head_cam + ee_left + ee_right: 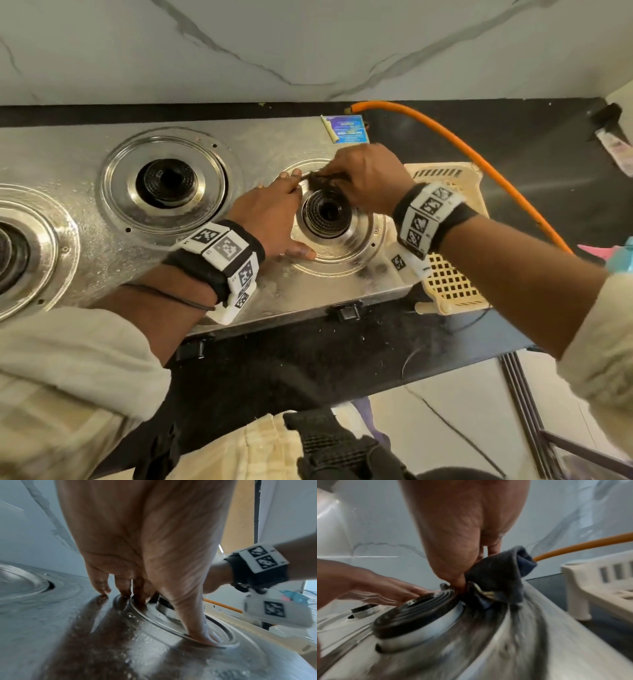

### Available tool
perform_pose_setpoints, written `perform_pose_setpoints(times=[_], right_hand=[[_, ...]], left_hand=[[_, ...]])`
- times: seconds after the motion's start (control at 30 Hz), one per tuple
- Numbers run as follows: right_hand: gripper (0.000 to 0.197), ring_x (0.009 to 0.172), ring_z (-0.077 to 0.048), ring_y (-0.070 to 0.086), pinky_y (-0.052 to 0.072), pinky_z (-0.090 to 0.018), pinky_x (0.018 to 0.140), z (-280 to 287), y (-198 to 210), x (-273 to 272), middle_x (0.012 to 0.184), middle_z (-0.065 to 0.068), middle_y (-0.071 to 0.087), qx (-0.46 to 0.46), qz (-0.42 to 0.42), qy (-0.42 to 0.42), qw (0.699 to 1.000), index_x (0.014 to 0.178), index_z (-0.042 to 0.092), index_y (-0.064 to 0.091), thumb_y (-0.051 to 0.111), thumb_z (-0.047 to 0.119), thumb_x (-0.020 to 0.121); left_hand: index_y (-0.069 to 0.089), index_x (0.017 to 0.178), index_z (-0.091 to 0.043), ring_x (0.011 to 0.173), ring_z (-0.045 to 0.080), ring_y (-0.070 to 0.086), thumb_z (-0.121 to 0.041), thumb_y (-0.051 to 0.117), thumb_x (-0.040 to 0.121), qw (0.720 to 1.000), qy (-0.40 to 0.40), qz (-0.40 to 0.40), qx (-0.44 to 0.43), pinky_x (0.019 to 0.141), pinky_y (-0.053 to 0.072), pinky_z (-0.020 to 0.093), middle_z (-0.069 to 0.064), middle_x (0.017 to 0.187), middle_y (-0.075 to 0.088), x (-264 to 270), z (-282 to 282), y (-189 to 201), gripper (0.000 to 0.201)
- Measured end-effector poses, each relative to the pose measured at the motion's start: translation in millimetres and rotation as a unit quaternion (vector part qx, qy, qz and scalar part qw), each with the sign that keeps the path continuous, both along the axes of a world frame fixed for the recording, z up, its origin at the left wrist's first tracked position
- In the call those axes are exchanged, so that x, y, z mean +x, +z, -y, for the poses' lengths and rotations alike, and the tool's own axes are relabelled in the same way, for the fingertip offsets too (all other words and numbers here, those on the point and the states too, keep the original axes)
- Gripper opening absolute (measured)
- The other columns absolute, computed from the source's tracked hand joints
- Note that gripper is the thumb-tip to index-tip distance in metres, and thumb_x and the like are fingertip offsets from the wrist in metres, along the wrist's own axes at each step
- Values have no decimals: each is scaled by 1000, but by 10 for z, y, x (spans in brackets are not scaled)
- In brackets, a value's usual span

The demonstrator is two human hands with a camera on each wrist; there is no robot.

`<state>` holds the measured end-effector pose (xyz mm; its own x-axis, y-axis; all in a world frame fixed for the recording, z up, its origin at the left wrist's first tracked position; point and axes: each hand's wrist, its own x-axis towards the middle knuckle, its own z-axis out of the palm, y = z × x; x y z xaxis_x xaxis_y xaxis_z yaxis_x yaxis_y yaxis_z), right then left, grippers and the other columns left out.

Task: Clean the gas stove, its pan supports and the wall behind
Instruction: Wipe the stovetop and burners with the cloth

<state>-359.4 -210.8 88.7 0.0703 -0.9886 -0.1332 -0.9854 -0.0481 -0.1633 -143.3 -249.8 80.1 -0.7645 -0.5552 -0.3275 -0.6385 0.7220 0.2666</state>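
The steel gas stove lies on a black counter, wet and soapy, with no pan supports on it. Its right burner sits in a round steel drip ring. My right hand pinches a dark grey cloth and presses it against the far side of that burner. The left hand lies flat with straight fingers on the ring's left side, its thumb and fingertips touching the wet steel. The marble wall stands behind the stove.
An orange gas hose curves from the stove's back right corner across the counter. A cream plastic basket lies right beside the stove. The middle burner and the left burner are bare. Stove knobs face the counter's front edge.
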Motion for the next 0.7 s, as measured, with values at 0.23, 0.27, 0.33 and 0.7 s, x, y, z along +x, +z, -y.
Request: perform_pose_setpoints(times=[0.23,0.27,0.33,0.7], right_hand=[[25,63,-16,59,52,-30,58,-884,-109,272,75,2,65,-48,-35,-212,975,94,15,76,58,29,104],[22,63,-13,59,52,-28,57,-986,-112,350,75,4,65,-50,-28,-223,973,94,16,75,59,29,103],[18,65,-5,56,43,-16,56,-1152,-101,552,79,10,64,-45,-6,-230,972,102,20,76,60,29,103],[19,70,-13,56,39,-18,61,-801,-177,1238,90,3,66,-40,57,-139,988,103,14,77,59,22,103]], left_hand=[[38,156,-12,154,21,26,-72,79,69,1000,-5,-19,16,119,33,43,-1,173,12,47,1,-24,114],[36,157,-12,156,20,22,-73,79,69,1000,-5,-20,17,120,30,43,-1,173,10,48,7,-44,116],[33,159,-11,158,20,16,-74,78,67,1000,-5,-20,20,123,26,46,-1,174,7,69,1,-64,120],[42,155,-18,156,16,21,-54,89,69,999,-44,-21,17,121,34,41,-3,173,12,109,135,-50,104]])
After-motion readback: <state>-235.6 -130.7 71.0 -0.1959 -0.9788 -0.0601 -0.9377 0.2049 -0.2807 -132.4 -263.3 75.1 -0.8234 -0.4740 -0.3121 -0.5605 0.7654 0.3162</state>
